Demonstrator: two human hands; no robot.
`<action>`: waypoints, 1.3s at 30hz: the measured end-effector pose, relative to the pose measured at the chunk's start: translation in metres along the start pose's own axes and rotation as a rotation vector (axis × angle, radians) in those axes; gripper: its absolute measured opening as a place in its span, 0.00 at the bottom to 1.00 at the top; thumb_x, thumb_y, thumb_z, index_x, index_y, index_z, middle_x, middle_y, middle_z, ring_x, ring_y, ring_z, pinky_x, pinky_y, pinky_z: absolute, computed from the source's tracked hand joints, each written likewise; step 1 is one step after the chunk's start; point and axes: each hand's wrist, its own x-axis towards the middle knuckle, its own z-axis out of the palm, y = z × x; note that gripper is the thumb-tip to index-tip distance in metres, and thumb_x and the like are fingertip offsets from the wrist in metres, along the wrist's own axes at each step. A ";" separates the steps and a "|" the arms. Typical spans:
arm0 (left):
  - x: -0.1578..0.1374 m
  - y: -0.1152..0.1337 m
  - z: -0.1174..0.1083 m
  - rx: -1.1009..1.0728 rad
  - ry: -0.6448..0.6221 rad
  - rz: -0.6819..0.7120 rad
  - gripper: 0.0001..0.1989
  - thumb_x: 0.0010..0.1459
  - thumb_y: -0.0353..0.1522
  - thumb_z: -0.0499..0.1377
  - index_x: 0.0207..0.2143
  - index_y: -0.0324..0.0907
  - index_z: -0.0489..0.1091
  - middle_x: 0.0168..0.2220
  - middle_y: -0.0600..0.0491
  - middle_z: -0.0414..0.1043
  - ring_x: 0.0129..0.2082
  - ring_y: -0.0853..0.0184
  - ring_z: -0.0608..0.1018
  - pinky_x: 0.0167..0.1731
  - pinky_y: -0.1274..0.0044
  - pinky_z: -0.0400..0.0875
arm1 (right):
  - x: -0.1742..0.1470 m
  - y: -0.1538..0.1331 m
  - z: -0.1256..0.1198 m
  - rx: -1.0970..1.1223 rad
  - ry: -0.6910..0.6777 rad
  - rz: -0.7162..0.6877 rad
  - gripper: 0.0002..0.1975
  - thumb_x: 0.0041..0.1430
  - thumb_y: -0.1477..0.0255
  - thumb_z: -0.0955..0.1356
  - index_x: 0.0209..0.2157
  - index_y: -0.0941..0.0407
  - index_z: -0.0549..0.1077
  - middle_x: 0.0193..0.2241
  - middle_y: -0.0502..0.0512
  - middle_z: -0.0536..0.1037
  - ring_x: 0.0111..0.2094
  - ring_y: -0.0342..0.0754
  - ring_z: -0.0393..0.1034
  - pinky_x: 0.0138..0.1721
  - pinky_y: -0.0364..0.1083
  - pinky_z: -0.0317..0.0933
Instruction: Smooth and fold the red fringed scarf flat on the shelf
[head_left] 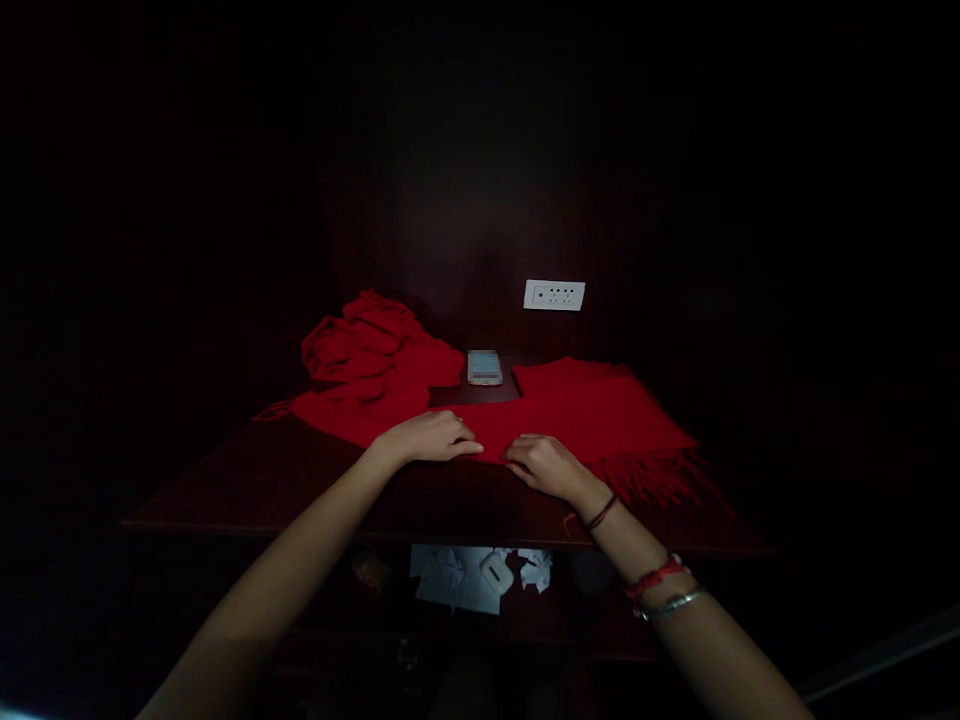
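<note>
A red scarf (592, 410) with fringed ends lies across the dark tabletop, bunched in a heap on the left and spread flat on the right. My left hand (433, 436) rests palm down on the narrow stretch of cloth in the middle, thumb pointing right, fingers partly hidden by the hand's back. Just right of it, my right hand (546, 465) has its fingers bent together at the scarf's near edge, pinching the cloth. A small gap of red fabric shows between the two hands.
A phone (484, 367) stands behind the cloth near the wall, which carries a white socket plate (554, 295). Under the dark table (247, 490), a lower shelf holds papers (457, 590), a white case (496, 573) and crumpled paper (535, 570). The surroundings are very dark.
</note>
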 end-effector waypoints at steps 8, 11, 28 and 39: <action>0.008 0.003 0.014 -0.106 -0.071 0.062 0.18 0.56 0.39 0.46 0.49 0.49 0.59 0.52 0.53 0.57 0.49 0.65 0.61 0.46 0.76 0.56 | -0.002 -0.001 -0.003 0.034 -0.064 0.013 0.08 0.53 0.77 0.60 0.34 0.58 0.69 0.32 0.56 0.73 0.35 0.43 0.65 0.36 0.41 0.55; 0.007 0.002 0.016 -0.123 -0.260 -0.225 0.25 0.52 0.48 0.44 0.53 0.57 0.50 0.58 0.55 0.43 0.54 0.53 0.51 0.48 0.61 0.49 | -0.002 -0.001 -0.002 0.051 -0.077 0.036 0.09 0.55 0.76 0.59 0.33 0.58 0.69 0.31 0.55 0.73 0.34 0.43 0.66 0.35 0.40 0.54; 0.010 0.012 0.005 -0.005 0.062 0.110 0.07 0.53 0.35 0.51 0.31 0.41 0.64 0.29 0.53 0.66 0.29 0.69 0.68 0.27 0.81 0.58 | 0.000 0.009 0.002 0.199 0.076 0.167 0.09 0.56 0.71 0.59 0.31 0.59 0.69 0.28 0.54 0.72 0.30 0.42 0.65 0.33 0.40 0.56; 0.009 0.003 0.006 0.019 0.101 0.097 0.13 0.57 0.36 0.45 0.30 0.41 0.66 0.28 0.53 0.67 0.29 0.69 0.69 0.30 0.80 0.58 | 0.000 0.012 0.004 0.342 0.186 0.202 0.07 0.55 0.71 0.61 0.29 0.59 0.67 0.27 0.54 0.71 0.30 0.42 0.64 0.32 0.40 0.56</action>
